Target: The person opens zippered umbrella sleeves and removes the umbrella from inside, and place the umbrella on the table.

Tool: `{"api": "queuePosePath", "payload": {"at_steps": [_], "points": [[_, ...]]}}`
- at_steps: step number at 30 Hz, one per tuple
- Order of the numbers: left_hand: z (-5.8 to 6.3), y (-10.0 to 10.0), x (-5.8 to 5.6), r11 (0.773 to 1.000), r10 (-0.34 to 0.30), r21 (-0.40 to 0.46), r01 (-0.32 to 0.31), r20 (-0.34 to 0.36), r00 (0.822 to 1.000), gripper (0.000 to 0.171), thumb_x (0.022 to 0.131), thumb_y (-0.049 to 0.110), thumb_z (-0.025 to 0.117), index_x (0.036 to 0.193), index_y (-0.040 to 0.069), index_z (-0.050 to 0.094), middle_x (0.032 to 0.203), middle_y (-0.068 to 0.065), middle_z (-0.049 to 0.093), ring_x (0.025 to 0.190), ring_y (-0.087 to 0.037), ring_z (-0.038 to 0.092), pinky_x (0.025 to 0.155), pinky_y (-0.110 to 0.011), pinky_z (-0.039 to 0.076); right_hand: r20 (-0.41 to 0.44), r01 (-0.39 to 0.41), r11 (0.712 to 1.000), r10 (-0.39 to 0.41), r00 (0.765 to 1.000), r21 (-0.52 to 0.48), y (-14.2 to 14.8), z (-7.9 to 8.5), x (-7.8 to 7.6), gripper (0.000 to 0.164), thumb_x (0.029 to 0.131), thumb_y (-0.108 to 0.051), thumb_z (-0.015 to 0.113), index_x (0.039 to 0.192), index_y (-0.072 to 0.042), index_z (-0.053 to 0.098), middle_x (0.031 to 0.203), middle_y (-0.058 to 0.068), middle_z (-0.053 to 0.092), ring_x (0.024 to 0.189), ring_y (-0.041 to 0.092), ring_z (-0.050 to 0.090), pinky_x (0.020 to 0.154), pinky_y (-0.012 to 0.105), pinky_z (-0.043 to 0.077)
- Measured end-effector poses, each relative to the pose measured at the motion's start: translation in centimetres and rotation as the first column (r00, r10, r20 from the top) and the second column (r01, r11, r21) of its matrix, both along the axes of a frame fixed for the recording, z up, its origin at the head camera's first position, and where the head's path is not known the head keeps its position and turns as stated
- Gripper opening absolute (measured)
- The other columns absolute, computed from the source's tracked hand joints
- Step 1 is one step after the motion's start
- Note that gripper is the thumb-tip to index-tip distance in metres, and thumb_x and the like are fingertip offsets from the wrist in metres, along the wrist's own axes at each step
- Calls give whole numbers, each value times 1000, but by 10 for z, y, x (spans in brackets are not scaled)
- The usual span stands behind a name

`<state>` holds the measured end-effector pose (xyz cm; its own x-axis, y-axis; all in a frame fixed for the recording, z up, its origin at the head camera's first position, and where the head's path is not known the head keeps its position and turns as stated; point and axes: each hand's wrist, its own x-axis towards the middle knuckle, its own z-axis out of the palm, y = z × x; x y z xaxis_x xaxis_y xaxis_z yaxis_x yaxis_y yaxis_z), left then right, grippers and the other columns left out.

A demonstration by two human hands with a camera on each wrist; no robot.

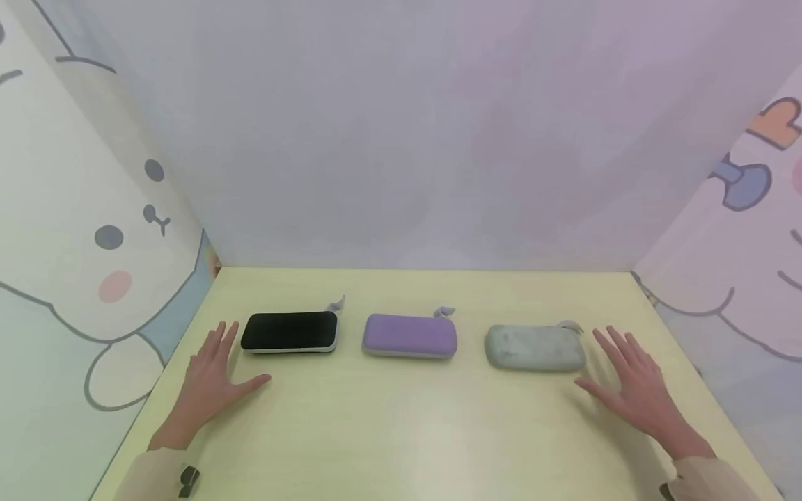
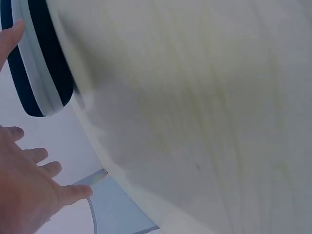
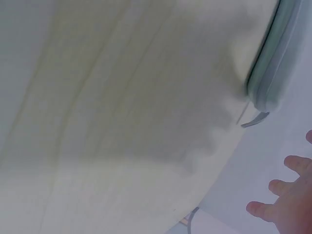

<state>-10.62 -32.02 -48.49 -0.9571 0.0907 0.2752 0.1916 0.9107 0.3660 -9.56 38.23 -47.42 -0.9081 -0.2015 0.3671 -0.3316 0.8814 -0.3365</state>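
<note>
Three zippered cases lie in a row on the pale wooden table [image 1: 401,438]. At the left is a black case [image 1: 289,331] with a light band around its side, seen also in the left wrist view. A purple case [image 1: 410,337] is in the middle, and a grey-green case [image 1: 535,348] at the right. Each has a small strap loop at its back right. My left hand [image 1: 209,383], fingers spread, is just left of the black case and holds nothing. To the right of the grey-green case, my right hand [image 1: 635,386] is likewise spread with nothing in it.
A plain pale wall [image 1: 426,153] rises behind the table's back edge. Side panels with cartoon drawings stand at the left [image 1: 69,209] and the right [image 1: 739,264]. Shadows of the hands fall on the tabletop.
</note>
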Motion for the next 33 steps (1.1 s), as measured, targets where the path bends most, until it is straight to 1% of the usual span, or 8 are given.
{"api": "queuePosePath", "payload": {"at_steps": [6,10,13,18,22,26,29,33], "points": [[1,1,-2,993,-25,117,24,6,1000,108,69,45,80,152,13,19,152,-24,18,137,-44,16,96,-69,20,-13,-74,995,74,997,-73,-27,19,-12,86,71,-28,81,145,-13,39,145,25,34,132,50,25,82,78,21],[1,1,-4,983,-36,182,30,27,999,105,69,40,82,151,16,21,153,-19,18,137,-41,16,93,-70,23,-28,-117,984,115,993,-132,-44,26,-17,82,70,-21,82,142,-12,44,140,26,38,124,51,33,87,73,24],[2,3,-6,973,-47,227,35,47,998,103,70,38,82,151,17,22,154,-16,17,137,-40,14,94,-69,23,-36,-141,976,137,990,-167,-55,30,-22,78,70,-16,82,139,-10,47,139,24,41,124,48,35,91,67,27],[6,6,-14,964,-77,261,56,74,994,101,71,37,82,150,16,23,154,-18,16,136,-43,14,94,-69,22,-23,-169,970,168,986,-176,-72,38,-32,72,73,-16,81,136,-8,49,139,18,44,125,41,37,92,60,31],[7,5,-20,961,-94,267,71,72,993,99,71,34,83,149,13,26,151,-22,19,134,-47,17,95,-69,21,-19,-202,967,201,979,-155,-84,44,-42,69,74,-18,81,134,-6,51,137,15,46,125,38,39,92,58,33],[6,2,-23,952,-107,296,84,63,992,98,70,30,84,148,10,28,149,-24,24,133,-47,21,100,-67,18,-4,-227,961,229,973,-159,-97,47,-52,67,74,-21,81,133,-6,52,136,13,48,125,36,40,92,57,34],[6,2,-25,940,-117,329,89,67,991,98,70,27,84,148,9,28,148,-24,26,133,-45,24,99,-65,23,2,-245,956,248,969,-162,-109,48,-59,66,75,-22,80,132,-5,53,135,13,49,125,34,42,93,56,35],[6,1,-29,923,-132,374,92,84,988,98,69,24,85,147,7,28,149,-21,27,131,-44,27,93,-63,33,17,-276,945,283,959,-177,-126,52,-66,64,76,-22,80,131,-4,53,134,13,49,125,33,42,95,54,35]]}}
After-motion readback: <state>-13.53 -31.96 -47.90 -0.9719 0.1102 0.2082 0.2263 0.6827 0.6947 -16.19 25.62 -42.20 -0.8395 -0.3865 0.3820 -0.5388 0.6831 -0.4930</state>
